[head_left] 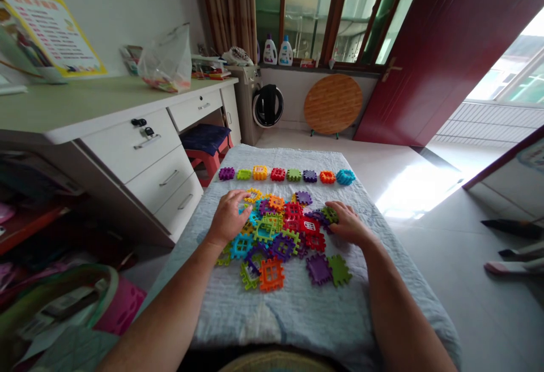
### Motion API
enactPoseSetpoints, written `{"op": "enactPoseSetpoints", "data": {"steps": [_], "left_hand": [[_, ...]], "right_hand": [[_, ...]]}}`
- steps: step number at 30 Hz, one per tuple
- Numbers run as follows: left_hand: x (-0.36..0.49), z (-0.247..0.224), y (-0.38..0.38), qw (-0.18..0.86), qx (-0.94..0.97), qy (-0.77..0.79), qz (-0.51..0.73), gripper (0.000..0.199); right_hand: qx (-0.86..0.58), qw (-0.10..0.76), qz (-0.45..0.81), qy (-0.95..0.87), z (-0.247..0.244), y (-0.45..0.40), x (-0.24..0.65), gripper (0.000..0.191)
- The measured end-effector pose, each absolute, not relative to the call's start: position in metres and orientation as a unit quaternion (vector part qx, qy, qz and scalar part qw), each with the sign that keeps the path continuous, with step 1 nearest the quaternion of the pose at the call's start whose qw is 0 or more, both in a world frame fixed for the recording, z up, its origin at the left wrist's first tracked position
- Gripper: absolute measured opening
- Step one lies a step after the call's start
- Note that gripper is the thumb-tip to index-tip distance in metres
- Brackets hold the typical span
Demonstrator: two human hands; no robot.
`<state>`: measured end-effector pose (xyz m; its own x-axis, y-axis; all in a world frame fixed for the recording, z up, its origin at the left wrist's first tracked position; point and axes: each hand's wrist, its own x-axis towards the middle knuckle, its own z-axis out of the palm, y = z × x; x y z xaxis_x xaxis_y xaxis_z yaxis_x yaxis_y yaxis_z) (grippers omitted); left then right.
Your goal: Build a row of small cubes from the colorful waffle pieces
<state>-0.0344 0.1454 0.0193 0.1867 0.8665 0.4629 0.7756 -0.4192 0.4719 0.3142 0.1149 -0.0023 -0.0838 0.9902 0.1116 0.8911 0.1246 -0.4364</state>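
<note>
A pile of colourful notched plastic building tiles (272,227) lies on the blue cloth-covered table in front of me. My left hand (228,216) rests at the pile's left edge, thumb apart from the fingers, beside yellow and blue tiles. On the opposite side, my right hand (349,222) is spread against the pile, and a green tile (329,214) lies between its thumb and forefinger. Nearer to me are an orange window tile (272,274), a purple tile (318,269) and a green tile (339,270). Both palms are hidden.
Beyond the pile, several assembled blocks stand in a row, from a purple block (226,173) to a blue block (345,177). A white desk (140,139) and a stool (208,142) stand left. Farther back are a washing machine (249,100) and a round wooden tabletop (334,104).
</note>
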Motion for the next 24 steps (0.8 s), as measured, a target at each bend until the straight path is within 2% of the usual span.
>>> {"op": "enactPoseSetpoints", "data": {"steps": [3, 10, 15, 21, 24], "left_hand": [[-0.044, 0.008, 0.156, 0.089, 0.749, 0.552, 0.356, 0.024], [-0.050, -0.006, 0.164, 0.150, 0.723, 0.576, 0.350, 0.028], [-0.046, -0.006, 0.161, 0.184, 0.718, 0.569, 0.356, 0.029], [-0.042, -0.005, 0.158, 0.192, 0.713, 0.563, 0.370, 0.026], [-0.042, -0.005, 0.158, 0.190, 0.717, 0.562, 0.367, 0.024]], "right_hand": [[-0.653, 0.188, 0.134, -0.721, 0.001, 0.115, 0.313, 0.060], [-0.710, 0.281, 0.098, -0.638, 0.001, 0.122, 0.319, 0.046], [-0.733, 0.235, 0.044, -0.636, 0.003, 0.117, 0.317, 0.043], [-0.603, 0.227, 0.108, -0.757, 0.015, 0.111, 0.299, 0.027], [-0.586, 0.208, 0.105, -0.776, 0.016, 0.109, 0.290, 0.028]]}}
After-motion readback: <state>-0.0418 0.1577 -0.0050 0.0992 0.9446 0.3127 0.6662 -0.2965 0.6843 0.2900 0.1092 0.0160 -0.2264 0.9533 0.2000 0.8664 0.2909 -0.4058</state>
